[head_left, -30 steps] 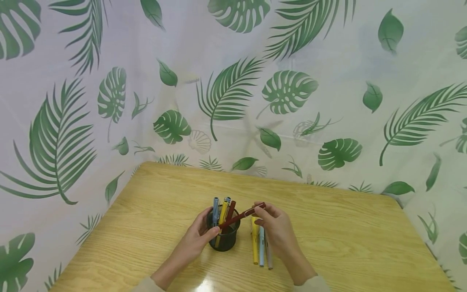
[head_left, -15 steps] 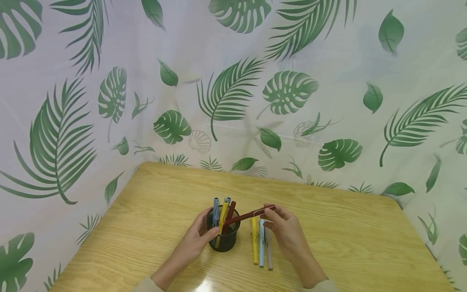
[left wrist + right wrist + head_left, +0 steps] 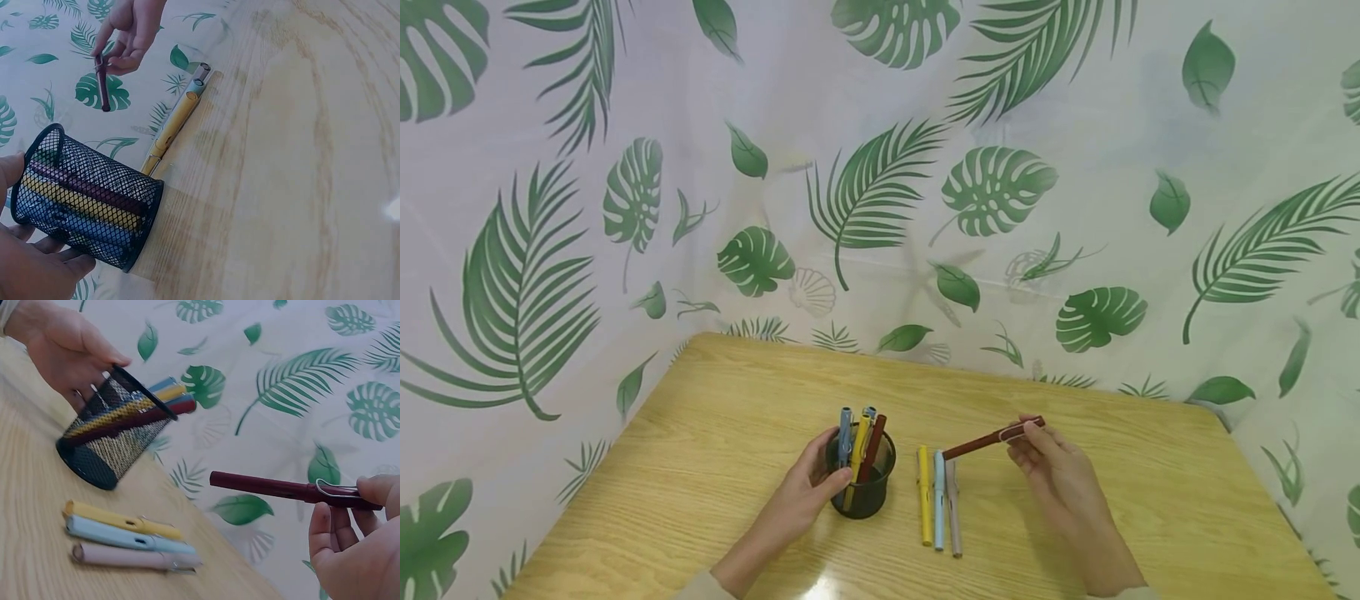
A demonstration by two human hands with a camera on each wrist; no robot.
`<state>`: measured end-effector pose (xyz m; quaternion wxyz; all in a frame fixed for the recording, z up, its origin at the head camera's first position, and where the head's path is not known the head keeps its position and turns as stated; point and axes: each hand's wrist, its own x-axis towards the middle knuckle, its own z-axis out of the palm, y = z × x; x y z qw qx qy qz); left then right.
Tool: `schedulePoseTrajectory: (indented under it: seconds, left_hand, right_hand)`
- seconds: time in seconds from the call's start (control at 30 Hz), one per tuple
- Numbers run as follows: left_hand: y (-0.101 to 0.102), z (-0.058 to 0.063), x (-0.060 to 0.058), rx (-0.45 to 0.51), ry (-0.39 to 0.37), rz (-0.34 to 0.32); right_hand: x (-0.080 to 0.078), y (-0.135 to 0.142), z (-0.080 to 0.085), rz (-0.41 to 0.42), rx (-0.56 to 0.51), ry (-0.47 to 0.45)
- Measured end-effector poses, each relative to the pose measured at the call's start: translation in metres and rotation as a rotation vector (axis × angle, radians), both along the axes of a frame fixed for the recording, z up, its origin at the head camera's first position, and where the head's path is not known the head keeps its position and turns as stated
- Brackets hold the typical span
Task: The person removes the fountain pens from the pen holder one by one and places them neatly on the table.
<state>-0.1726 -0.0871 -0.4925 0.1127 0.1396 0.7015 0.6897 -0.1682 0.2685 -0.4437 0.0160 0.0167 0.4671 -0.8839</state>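
Observation:
A black mesh pen cup [image 3: 863, 498] stands on the table, and my left hand [image 3: 808, 492] grips its left side with the thumb at the rim. Inside it lean several pens: blue ones, a yellow one and a dark red pen [image 3: 144, 417]. My right hand [image 3: 1067, 483] pinches another dark red pen [image 3: 269, 487] by its clipped cap end, holding it in the air with the barrel pointing left. Between the hands, a yellow pen [image 3: 924, 496], a light blue pen [image 3: 939, 500] and a greyish-pink pen [image 3: 953, 510] lie side by side on the table.
The wood-grain table [image 3: 737, 400] ends at the back against a white curtain [image 3: 880, 192] printed with green leaves. Another stretch of the curtain closes off the left side.
My right hand has drawn the dark red pen out of the cup and carried it right, past the three pens lying on the table. My left hand stays on the cup.

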Motion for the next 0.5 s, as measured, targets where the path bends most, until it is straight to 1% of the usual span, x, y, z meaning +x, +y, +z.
schedulePoseTrajectory:
  seconds: [0.27,0.5]
  left_hand:
    - [0.000,0.001,0.000,-0.003,0.006,0.003]
    - [0.000,0.002,0.000,-0.004,-0.001,0.004]
  right_hand:
    - [0.011,0.043,0.004,0.007,-0.047,-0.015]
    - [0.017,0.068,0.005,0.039,-0.089,0.004]
